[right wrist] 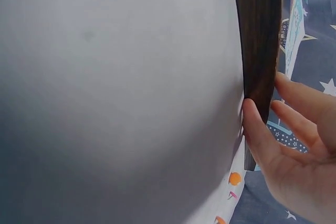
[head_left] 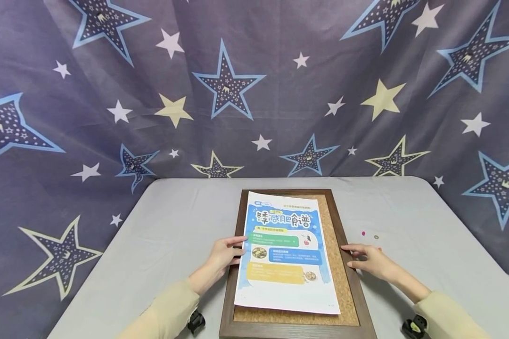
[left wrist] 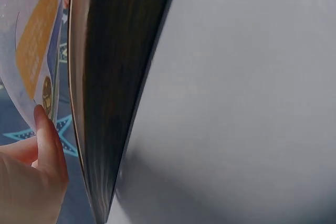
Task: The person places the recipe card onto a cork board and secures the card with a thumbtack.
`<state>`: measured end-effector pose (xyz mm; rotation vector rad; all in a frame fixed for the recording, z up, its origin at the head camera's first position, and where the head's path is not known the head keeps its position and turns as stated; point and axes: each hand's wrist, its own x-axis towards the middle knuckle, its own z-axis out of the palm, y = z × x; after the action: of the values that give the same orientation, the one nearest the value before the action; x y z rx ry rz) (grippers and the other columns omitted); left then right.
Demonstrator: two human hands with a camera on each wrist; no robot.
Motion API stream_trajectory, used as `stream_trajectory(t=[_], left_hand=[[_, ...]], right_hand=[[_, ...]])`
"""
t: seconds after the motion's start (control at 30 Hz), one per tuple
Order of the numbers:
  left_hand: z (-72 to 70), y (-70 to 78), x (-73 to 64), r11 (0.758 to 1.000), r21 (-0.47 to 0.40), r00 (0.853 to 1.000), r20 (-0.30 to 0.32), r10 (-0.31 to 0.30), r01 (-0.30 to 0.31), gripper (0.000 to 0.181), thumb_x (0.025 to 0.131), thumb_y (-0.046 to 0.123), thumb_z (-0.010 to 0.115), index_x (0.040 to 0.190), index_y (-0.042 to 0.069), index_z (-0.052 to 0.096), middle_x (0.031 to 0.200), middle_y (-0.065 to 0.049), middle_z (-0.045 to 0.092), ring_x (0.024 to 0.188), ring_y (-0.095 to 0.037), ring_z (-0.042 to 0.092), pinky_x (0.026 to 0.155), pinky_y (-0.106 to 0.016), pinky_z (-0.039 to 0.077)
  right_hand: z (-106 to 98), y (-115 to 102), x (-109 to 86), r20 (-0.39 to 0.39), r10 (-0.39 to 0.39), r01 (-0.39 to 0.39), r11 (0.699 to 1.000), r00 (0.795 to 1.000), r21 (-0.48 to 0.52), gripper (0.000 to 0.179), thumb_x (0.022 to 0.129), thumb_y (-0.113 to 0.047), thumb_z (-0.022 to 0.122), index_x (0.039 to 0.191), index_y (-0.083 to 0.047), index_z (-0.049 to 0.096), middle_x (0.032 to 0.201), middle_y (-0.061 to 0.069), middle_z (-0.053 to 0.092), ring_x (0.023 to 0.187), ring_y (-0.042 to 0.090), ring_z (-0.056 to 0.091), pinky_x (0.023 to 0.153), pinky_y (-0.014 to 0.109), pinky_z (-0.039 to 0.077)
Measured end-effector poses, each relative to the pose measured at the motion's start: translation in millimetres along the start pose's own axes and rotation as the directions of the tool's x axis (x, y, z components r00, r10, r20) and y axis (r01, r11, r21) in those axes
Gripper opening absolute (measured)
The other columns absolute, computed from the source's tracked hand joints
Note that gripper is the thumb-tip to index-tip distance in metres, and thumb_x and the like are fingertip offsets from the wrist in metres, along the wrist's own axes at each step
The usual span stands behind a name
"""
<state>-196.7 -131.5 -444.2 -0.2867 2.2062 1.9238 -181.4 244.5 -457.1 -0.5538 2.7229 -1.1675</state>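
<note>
Poster (head_left: 285, 256) L of ctr on corkboard (head_left: 348, 311), long axis away from you.
Your L hand (head_left: 220, 256), nearer, pinches its L edge; R hand (head_left: 373, 262) lightly grips R rim (head_left: 358, 294).

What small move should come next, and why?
I'd probably nudge the printed sheet slightly right with the left hand, which is at its left edge, while the right hand steadies the wooden frame. Bare cork shows along the sheet's right side but hardly any along its left, so it looks off-centre.
</note>
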Motion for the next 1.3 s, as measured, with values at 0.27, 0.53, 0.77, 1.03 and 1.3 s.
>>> stream_trajectory(t=[0.27,0.53,0.77,1.03,1.3], left_hand=[[7.4,-1.2,-1.9,1.000,0.014,1.000,0.023,0.003,-0.003,0.036,0.079,-0.008,0.058,0.114,-0.003,0.058,0.095,-0.011,0.055,0.061,-0.007,0.055,0.052,-0.021,0.050],[13.3,-5.3,-2.6,0.999,0.037,0.998,0.052,0.028,-0.030,0.037,0.077,-0.009,0.059,0.114,-0.006,0.057,0.094,-0.012,0.055,0.063,-0.007,0.056,0.053,-0.022,0.051],[14.4,-7.2,1.4,0.995,0.088,0.998,0.047,0.043,-0.047,0.036,0.076,-0.010,0.059,0.111,-0.006,0.058,0.093,-0.013,0.057,0.061,-0.008,0.056,0.052,-0.023,0.051],[14.8,-8.9,3.6,0.990,0.123,0.997,0.050,0.067,-0.073,0.035,0.076,-0.011,0.059,0.110,-0.007,0.058,0.092,-0.013,0.057,0.060,-0.008,0.056,0.052,-0.024,0.051],[16.6,-8.3,2.7,0.986,0.145,0.995,0.051,0.082,-0.088,0.035,0.076,-0.012,0.058,0.110,-0.007,0.058,0.090,-0.013,0.056,0.061,-0.009,0.056,0.053,-0.024,0.051]], right_hand=[[0.1,-1.6,0.7,0.021,-0.031,0.031,0.999,0.999,-0.018,0.043,0.079,-0.013,0.065,0.117,0.005,0.054,0.114,0.026,0.054,0.096,0.038,0.054,0.075,0.044,0.048],[1.0,-1.0,-0.5,0.033,-0.009,0.009,1.000,0.999,-0.009,0.043,0.079,-0.014,0.066,0.116,0.004,0.055,0.114,0.026,0.053,0.096,0.037,0.055,0.074,0.040,0.049],[0.4,-2.0,0.4,0.011,0.002,-0.002,1.000,1.000,-0.018,0.042,0.079,-0.013,0.066,0.116,0.003,0.055,0.115,0.026,0.053,0.096,0.037,0.054,0.074,0.041,0.049],[0.0,-2.2,1.9,0.018,-0.004,0.004,1.000,1.000,-0.021,0.042,0.078,-0.012,0.066,0.116,0.004,0.055,0.114,0.026,0.054,0.096,0.036,0.055,0.077,0.044,0.048],[0.7,-3.4,0.6,0.017,-0.022,0.022,1.000,1.000,-0.020,0.042,0.078,-0.012,0.066,0.115,0.006,0.055,0.112,0.026,0.055,0.094,0.036,0.056,0.082,0.051,0.043]])
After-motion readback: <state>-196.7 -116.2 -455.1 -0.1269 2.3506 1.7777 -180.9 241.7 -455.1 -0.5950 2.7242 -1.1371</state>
